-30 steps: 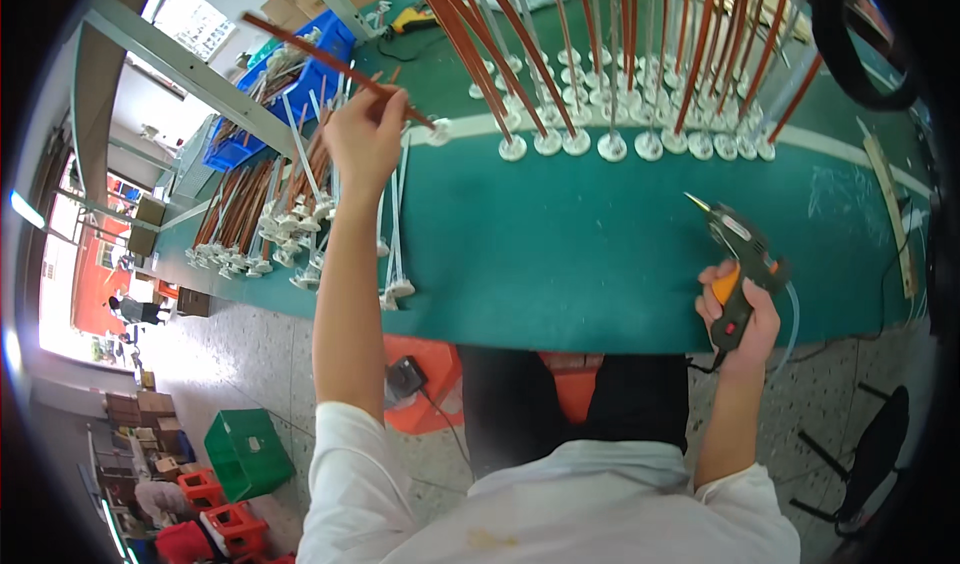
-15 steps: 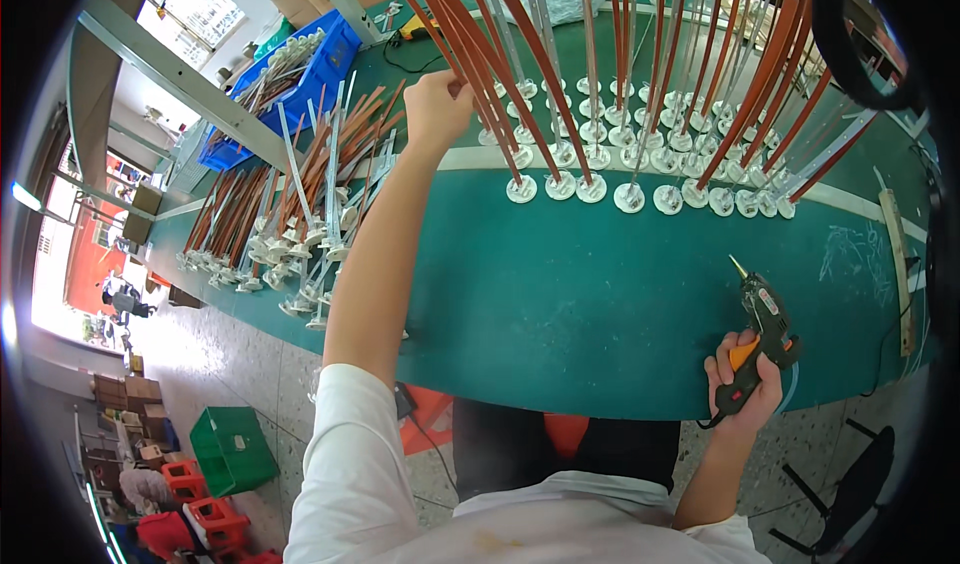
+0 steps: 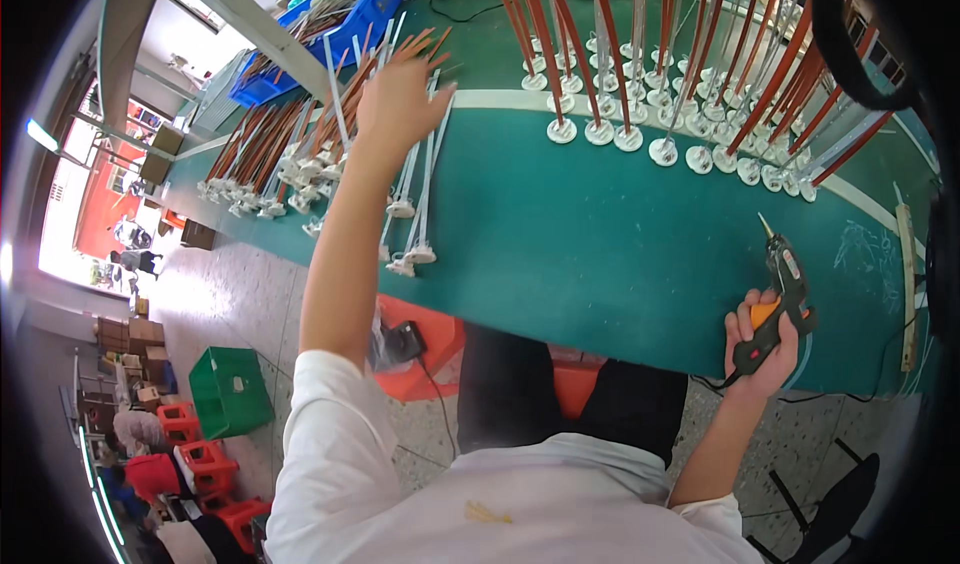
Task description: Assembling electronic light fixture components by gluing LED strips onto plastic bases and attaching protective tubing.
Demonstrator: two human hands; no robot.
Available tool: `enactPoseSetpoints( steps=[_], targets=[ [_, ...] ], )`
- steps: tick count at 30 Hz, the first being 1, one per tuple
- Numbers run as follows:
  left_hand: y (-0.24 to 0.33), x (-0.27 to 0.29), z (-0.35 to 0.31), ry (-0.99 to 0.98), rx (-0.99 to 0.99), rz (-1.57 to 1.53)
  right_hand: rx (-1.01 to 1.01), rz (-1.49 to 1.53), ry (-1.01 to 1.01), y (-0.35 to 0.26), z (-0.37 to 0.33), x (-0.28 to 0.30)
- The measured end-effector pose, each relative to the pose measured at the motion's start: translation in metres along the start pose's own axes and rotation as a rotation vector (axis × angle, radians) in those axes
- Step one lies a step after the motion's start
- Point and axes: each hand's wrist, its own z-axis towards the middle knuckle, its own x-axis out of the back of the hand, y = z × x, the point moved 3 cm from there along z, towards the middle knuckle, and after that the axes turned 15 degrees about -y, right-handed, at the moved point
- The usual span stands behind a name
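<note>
My left hand point(image 3: 398, 109) is over a pile of brown and silvery strips point(image 3: 255, 154) with white round bases, at the left of the table. Its thumb stands apart from the fingers, and nothing shows in its grasp. In my right hand point(image 3: 772, 372) is a black glue gun point(image 3: 790, 276) with an orange trigger, its nozzle pointing up and away from me. Rows of upright brown and clear strips stand on white round bases point(image 3: 562, 131) along the far side. A few pale strips with white bases point(image 3: 421, 253) lie beside my left forearm.
The green table point(image 3: 560, 234) has its near edge by my lap. A blue crate point(image 3: 372, 9) of strips stands at the back left, near a metal post point(image 3: 265, 39). A wooden strip point(image 3: 907, 284) and cables lie at the right edge. Red stools and a green bin point(image 3: 230, 392) stand on the floor.
My left hand has moved left, from the standing strips to over the pile. The view has shifted too. My right hand still holds the glue gun.
</note>
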Motion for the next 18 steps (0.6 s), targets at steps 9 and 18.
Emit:
enactPoseSetpoints(
  steps=[9,18],
  targets=[
    [-0.024,-0.054,-0.092,-0.425,0.153,0.043,-0.023,0.004,-0.068,0.003,0.004,0.006],
    [-0.033,-0.059,-0.072,-0.509,0.047,-0.008,-0.062,-0.071,-0.026,0.004,-0.003,0.002]
  ],
)
